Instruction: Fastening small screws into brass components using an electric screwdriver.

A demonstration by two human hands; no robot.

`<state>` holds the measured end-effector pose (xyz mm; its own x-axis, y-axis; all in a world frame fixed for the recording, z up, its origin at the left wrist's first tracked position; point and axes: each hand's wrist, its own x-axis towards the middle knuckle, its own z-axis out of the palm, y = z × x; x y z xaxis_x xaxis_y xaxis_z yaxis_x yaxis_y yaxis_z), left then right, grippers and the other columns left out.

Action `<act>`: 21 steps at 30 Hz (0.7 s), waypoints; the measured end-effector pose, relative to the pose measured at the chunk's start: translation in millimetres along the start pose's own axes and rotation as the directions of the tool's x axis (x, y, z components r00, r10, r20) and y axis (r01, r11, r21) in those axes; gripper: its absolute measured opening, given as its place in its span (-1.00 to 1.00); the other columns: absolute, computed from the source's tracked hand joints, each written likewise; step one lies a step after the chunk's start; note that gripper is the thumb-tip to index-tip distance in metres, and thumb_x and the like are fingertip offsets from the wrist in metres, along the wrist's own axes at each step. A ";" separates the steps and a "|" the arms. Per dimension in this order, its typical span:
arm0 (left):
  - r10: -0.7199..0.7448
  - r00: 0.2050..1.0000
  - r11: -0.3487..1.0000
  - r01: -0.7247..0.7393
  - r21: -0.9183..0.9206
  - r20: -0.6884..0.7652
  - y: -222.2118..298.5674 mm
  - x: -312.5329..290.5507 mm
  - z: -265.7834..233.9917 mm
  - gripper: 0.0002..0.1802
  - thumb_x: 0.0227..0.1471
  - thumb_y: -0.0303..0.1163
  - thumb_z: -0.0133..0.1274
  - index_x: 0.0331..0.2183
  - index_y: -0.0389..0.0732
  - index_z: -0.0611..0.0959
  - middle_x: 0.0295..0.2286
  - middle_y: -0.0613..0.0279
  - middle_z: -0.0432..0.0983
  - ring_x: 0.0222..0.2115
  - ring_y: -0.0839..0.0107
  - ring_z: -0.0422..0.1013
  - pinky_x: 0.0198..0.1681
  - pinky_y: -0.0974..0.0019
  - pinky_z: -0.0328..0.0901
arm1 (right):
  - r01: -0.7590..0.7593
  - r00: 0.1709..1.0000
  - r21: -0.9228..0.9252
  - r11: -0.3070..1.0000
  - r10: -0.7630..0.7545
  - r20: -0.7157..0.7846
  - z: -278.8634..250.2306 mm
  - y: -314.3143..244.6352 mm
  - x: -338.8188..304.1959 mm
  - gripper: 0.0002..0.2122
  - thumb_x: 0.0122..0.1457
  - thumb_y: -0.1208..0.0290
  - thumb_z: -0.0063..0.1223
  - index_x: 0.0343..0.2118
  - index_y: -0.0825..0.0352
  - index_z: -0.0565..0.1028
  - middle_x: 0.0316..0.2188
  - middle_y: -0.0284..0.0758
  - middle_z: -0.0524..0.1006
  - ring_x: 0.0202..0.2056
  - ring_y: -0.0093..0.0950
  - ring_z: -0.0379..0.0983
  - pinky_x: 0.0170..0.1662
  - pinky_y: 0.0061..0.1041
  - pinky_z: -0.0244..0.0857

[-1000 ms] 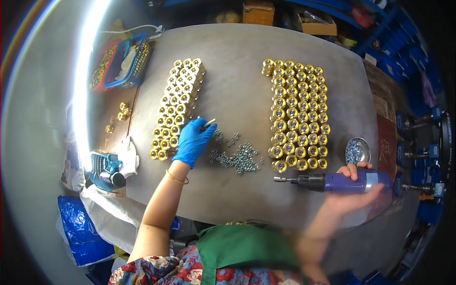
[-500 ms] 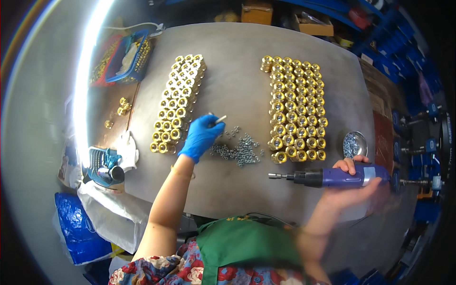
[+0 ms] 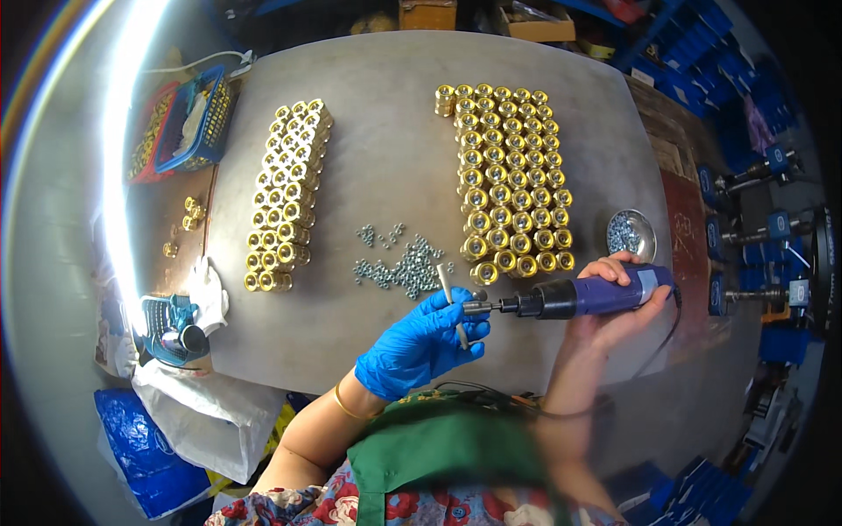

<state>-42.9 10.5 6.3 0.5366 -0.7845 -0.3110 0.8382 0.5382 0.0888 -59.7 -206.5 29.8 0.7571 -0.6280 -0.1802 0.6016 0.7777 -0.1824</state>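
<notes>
My left hand (image 3: 417, 340), in a blue glove, holds a thin whitish stick (image 3: 445, 286) between its fingers. Its fingertips are at the metal socket tip (image 3: 476, 308) of a purple power screwdriver (image 3: 601, 293); whether a nut is in the socket is hidden. Bare, my right hand (image 3: 611, 326) grips the screwdriver's body, which lies level above the table with the tip to the left. Just beyond my left hand is a loose pile of small silvery nuts (image 3: 412, 270). Brass fittings stand upright in a right block (image 3: 515, 180) and a narrower left block (image 3: 285, 197).
A metal bowl (image 3: 646, 235) of nuts stands right of the fittings. At the left are a blue basket (image 3: 210, 131), a few loose brass pieces (image 3: 193, 213), a white glove (image 3: 209, 294) and a small blue basket (image 3: 167, 329). Tools (image 3: 759, 232) line the right side.
My left hand has come back from beside the left block to the screwdriver's tip, stick still in it. The screwdriver has shifted slightly left and up. The whole view has shifted too.
</notes>
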 end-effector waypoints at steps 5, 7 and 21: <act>-0.047 0.998 0.995 0.049 -0.081 0.033 -1.3 2.4 8.9 -0.65 0.00 -0.36 0.01 -0.12 -0.14 0.41 -0.31 0.24 0.39 -0.27 0.40 0.33 -0.20 0.25 0.28 | -0.070 0.997 0.091 0.993 0.072 -0.024 -12.7 3.7 8.3 -0.55 -0.04 -0.01 0.04 -0.33 0.32 0.28 -0.42 -0.37 0.31 -0.56 -0.60 0.23 -0.43 -0.61 0.21; -0.057 0.998 0.998 0.057 0.017 0.002 4.7 2.6 13.9 -0.67 0.01 -0.34 0.01 -0.14 -0.15 0.43 -0.34 0.28 0.40 -0.30 0.44 0.33 -0.23 0.31 0.28 | -0.080 0.994 0.132 0.988 0.089 -0.067 -14.2 5.9 10.1 -0.55 -0.05 -0.01 0.05 -0.33 0.31 0.28 -0.43 -0.37 0.30 -0.56 -0.62 0.23 -0.44 -0.62 0.21; 0.660 0.738 -0.358 0.148 0.922 0.138 150.6 25.8 -84.4 -0.73 0.05 -0.27 -0.03 -0.34 -0.29 0.57 -0.58 0.34 0.45 -0.56 0.63 0.30 -0.45 0.50 0.24 | -0.095 0.991 0.000 0.995 0.095 0.095 -21.1 -3.5 19.3 -0.55 0.00 0.06 0.03 -0.30 0.41 0.27 -0.40 -0.24 0.34 -0.48 -0.55 0.27 -0.33 -0.57 0.25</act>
<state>89.0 97.4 -68.3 0.9630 -0.2664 -0.0402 -0.1308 -0.5928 0.7946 -52.6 -222.0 6.6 0.8313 -0.5459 -0.1043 0.5270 0.8339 -0.1640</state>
